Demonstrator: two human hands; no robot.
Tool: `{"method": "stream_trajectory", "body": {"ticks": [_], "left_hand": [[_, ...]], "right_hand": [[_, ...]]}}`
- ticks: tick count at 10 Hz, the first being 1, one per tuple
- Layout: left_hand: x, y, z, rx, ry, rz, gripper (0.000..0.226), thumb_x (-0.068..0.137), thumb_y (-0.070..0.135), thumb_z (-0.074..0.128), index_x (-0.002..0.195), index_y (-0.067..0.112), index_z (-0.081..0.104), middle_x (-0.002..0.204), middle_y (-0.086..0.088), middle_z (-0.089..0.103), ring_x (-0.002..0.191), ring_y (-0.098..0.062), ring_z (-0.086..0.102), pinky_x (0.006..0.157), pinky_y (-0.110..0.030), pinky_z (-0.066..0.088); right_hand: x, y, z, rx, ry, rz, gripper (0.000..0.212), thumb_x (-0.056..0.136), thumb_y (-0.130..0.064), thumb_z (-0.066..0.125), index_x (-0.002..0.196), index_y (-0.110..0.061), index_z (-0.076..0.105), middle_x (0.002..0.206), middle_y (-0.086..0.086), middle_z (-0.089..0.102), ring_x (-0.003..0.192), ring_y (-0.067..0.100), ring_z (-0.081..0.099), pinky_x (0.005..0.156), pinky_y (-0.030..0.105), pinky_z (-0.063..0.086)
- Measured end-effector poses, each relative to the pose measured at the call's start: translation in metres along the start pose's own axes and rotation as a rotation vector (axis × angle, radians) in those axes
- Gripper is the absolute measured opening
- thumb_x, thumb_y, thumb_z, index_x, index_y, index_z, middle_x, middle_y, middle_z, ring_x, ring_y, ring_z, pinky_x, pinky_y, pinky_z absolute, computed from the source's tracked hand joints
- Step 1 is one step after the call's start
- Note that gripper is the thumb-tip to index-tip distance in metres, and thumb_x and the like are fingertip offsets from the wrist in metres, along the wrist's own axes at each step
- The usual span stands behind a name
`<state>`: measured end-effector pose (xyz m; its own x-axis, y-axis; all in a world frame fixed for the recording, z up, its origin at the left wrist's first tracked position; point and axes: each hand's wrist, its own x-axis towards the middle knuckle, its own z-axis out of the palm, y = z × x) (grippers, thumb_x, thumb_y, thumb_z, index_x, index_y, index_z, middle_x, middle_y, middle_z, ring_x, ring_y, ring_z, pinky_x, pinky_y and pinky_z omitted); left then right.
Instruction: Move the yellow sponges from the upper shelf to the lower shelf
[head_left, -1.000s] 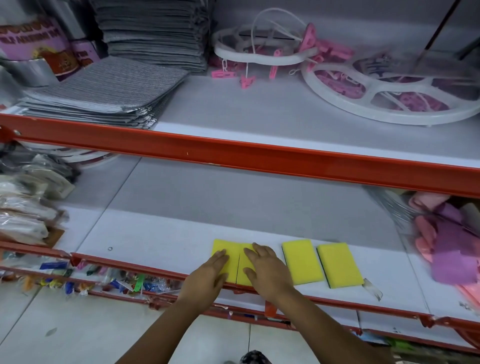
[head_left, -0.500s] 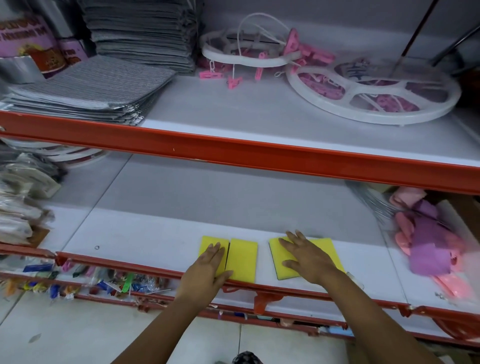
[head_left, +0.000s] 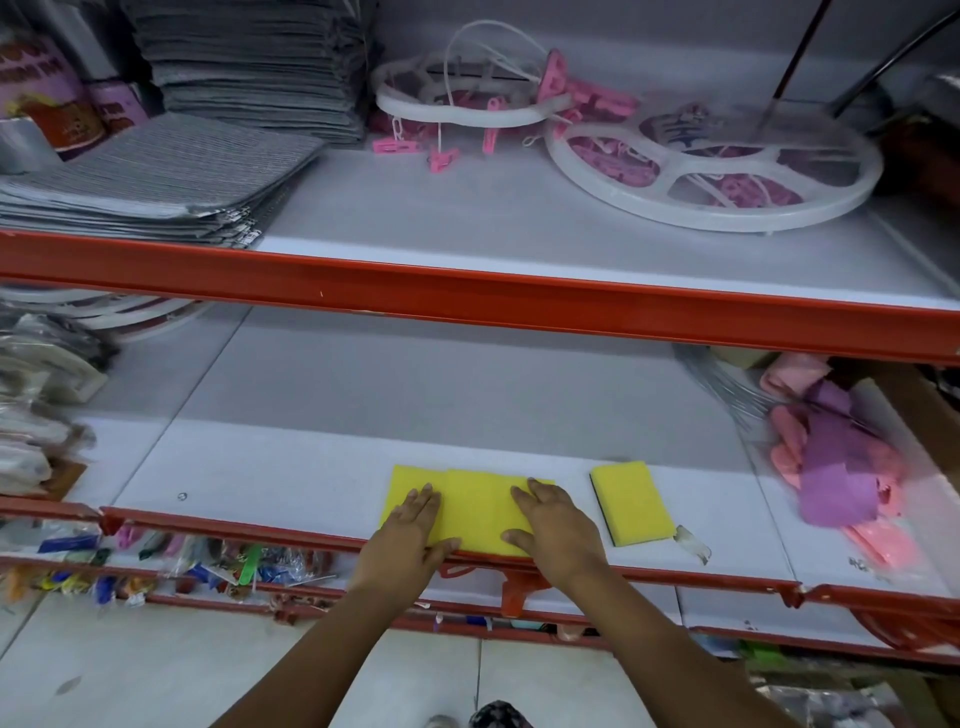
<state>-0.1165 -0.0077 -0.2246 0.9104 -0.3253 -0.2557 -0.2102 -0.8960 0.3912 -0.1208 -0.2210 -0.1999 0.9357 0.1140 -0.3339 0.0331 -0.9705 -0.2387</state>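
Several yellow sponges lie flat at the front of the lower shelf (head_left: 311, 467). Three of them (head_left: 475, 506) sit side by side, touching in a row. My left hand (head_left: 410, 535) rests flat on the leftmost one, fingers spread. My right hand (head_left: 556, 525) presses flat on the rightmost of the row. A fourth yellow sponge (head_left: 631, 501) with a dark underside lies apart to the right, untouched. No yellow sponge shows on the upper shelf (head_left: 467, 218).
Grey cloth stacks (head_left: 156, 176) and white hanger rings with pink clips (head_left: 711, 166) fill the upper shelf. Pink and purple cloths in plastic (head_left: 841, 467) lie right on the lower shelf, packaged goods (head_left: 36, 415) left. An orange rail (head_left: 467, 301) fronts the upper shelf.
My right hand has slid a sponge leftward against the two under my left hand, closing the gap. One sponge stays alone on the right.
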Motion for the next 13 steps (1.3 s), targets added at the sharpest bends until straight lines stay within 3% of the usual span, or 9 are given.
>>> {"method": "stream_trajectory", "body": {"ticks": [1, 3, 5, 8, 11, 12, 13], "left_hand": [[0.000, 0.000, 0.000, 0.037, -0.007, 0.000, 0.125, 0.052, 0.091, -0.017, 0.152, 0.019, 0.009, 0.160, 0.005, 0.001, 0.145, -0.010, -0.001, 0.116, -0.028, 0.018], [-0.003, 0.003, -0.005, 0.094, -0.002, 0.017, 0.132, 0.046, 0.088, -0.031, 0.151, 0.016, 0.005, 0.159, 0.003, -0.003, 0.145, -0.012, -0.006, 0.113, -0.023, -0.003], [-0.006, 0.005, -0.003, 0.112, -0.019, 0.009, 0.131, 0.044, 0.087, -0.032, 0.151, 0.017, 0.000, 0.159, 0.004, -0.006, 0.144, -0.010, -0.008, 0.116, -0.025, 0.001], [-0.010, 0.009, -0.002, 0.063, -0.037, -0.018, 0.132, 0.044, 0.091, -0.027, 0.152, 0.018, 0.001, 0.159, 0.006, -0.005, 0.144, -0.008, -0.006, 0.117, -0.027, 0.008], [-0.008, 0.008, -0.002, 0.071, -0.082, 0.003, 0.135, 0.043, 0.092, -0.025, 0.151, 0.015, 0.000, 0.159, 0.002, -0.007, 0.145, -0.012, -0.007, 0.117, -0.029, 0.003], [-0.013, 0.013, -0.003, 0.100, -0.017, 0.038, 0.128, 0.050, 0.088, -0.028, 0.151, 0.015, 0.000, 0.159, 0.001, -0.006, 0.143, -0.010, -0.011, 0.117, -0.028, -0.004], [-0.013, 0.020, 0.000, 0.129, 0.099, 0.085, 0.103, 0.072, 0.078, -0.021, 0.151, 0.015, 0.002, 0.159, 0.001, -0.001, 0.143, -0.009, -0.011, 0.117, -0.028, -0.010]], "right_hand": [[-0.001, 0.000, -0.001, 0.014, -0.005, -0.010, 0.063, 0.096, -0.047, 0.045, 0.150, -0.023, 0.022, 0.161, 0.002, 0.015, 0.147, 0.021, 0.013, 0.113, 0.036, 0.030], [-0.010, 0.041, -0.024, 0.031, 0.179, 0.044, 0.052, 0.100, -0.041, 0.038, 0.148, -0.023, 0.028, 0.158, 0.002, 0.023, 0.145, 0.019, 0.019, 0.114, 0.034, 0.029], [-0.018, 0.101, -0.036, -0.092, 0.012, 0.200, 0.048, 0.103, -0.024, 0.029, 0.150, -0.029, 0.018, 0.161, -0.003, 0.012, 0.147, 0.021, 0.013, 0.109, 0.038, 0.039], [-0.023, 0.070, -0.020, -0.028, 0.025, 0.174, 0.048, 0.101, -0.029, 0.041, 0.147, -0.030, 0.029, 0.155, 0.000, 0.027, 0.138, 0.024, 0.028, 0.097, 0.040, 0.048], [-0.027, 0.050, -0.015, -0.001, 0.033, 0.174, 0.048, 0.100, -0.033, 0.040, 0.147, -0.029, 0.030, 0.153, 0.002, 0.029, 0.138, 0.025, 0.026, 0.097, 0.040, 0.048], [-0.037, 0.046, -0.015, -0.034, 0.145, 0.146, 0.048, 0.101, -0.035, 0.039, 0.147, -0.026, 0.030, 0.155, 0.002, 0.028, 0.138, 0.024, 0.028, 0.100, 0.038, 0.045], [-0.040, 0.042, -0.016, -0.037, 0.377, 0.089, 0.046, 0.100, -0.035, 0.038, 0.144, -0.021, 0.036, 0.153, 0.005, 0.035, 0.137, 0.025, 0.035, 0.102, 0.038, 0.044]]}}
